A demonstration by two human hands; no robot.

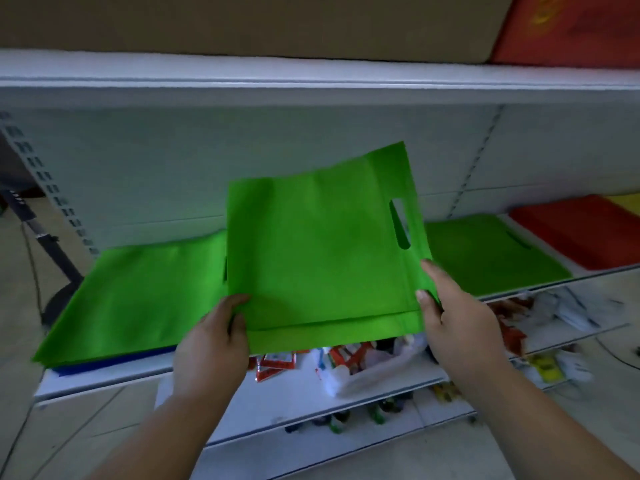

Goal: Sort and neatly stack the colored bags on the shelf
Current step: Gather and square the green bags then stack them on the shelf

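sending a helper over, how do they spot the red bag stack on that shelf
Follow the white shelf holding the flat green bags to its right end. The red bag stack lies there, beside the green ones: the only red pile on that level.

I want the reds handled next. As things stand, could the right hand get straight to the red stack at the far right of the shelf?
Probably not yet. The right hand is pinching the held green bag, and the red stack lies beyond another green stack. Nothing covers the reds, though.
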